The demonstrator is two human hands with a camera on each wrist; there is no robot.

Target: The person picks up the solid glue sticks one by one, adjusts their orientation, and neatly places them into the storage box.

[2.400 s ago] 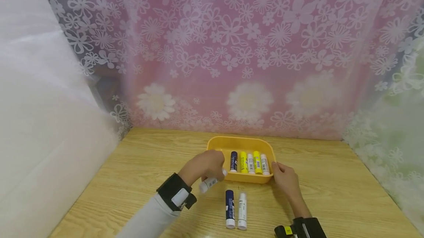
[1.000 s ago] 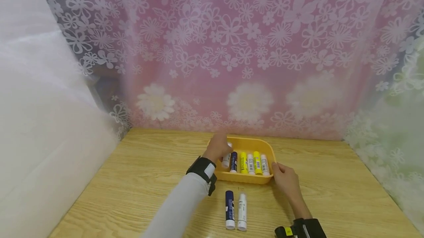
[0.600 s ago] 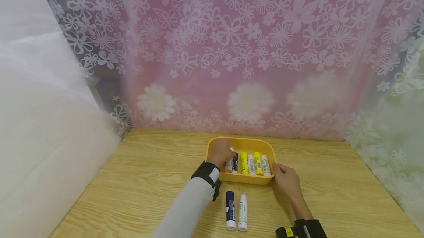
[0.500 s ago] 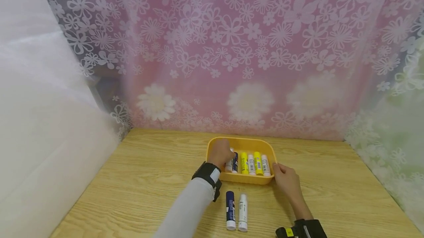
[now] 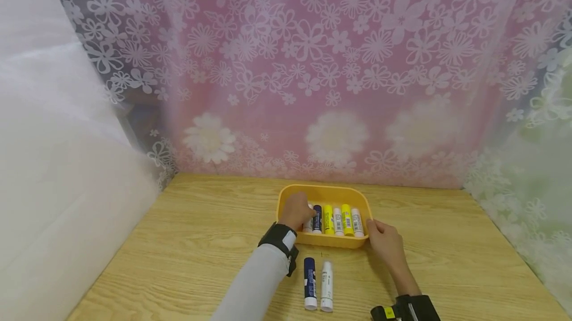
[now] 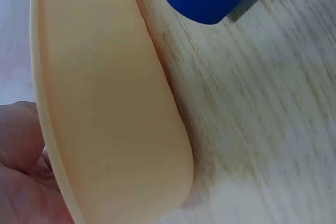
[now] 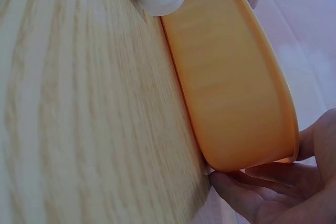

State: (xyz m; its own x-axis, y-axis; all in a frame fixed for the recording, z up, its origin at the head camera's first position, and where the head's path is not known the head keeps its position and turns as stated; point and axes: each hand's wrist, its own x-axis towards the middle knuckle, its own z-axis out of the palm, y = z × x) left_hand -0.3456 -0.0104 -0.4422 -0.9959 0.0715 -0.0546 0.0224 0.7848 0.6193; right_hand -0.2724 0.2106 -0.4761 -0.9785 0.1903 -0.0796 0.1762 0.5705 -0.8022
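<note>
A yellow plastic tray (image 5: 328,241) holds a row of glue sticks standing side by side: a navy one (image 5: 317,219), yellow ones (image 5: 328,220) and white ones (image 5: 338,221). Inside its left end, my left hand (image 5: 295,210) grips a white glue stick (image 5: 308,224) beside the navy one, covering much of it. My right hand (image 5: 386,242) pinches the tray's right front corner; in the right wrist view, its fingers (image 7: 236,195) bend around that corner. The left wrist view shows part of my left hand (image 6: 23,166) behind the tray wall (image 6: 105,82).
In front of the tray, a navy glue stick (image 5: 310,284) and a white glue stick (image 5: 327,286) lie side by side on the wooden table (image 5: 201,246). A pink flowered curtain (image 5: 268,88) hangs along the back edge, with pale sheeting (image 5: 67,137) at the left.
My left hand has carried the white glue stick from in front of the tray into its left end and lowered it beside the navy one. My right hand stays at the corner.
</note>
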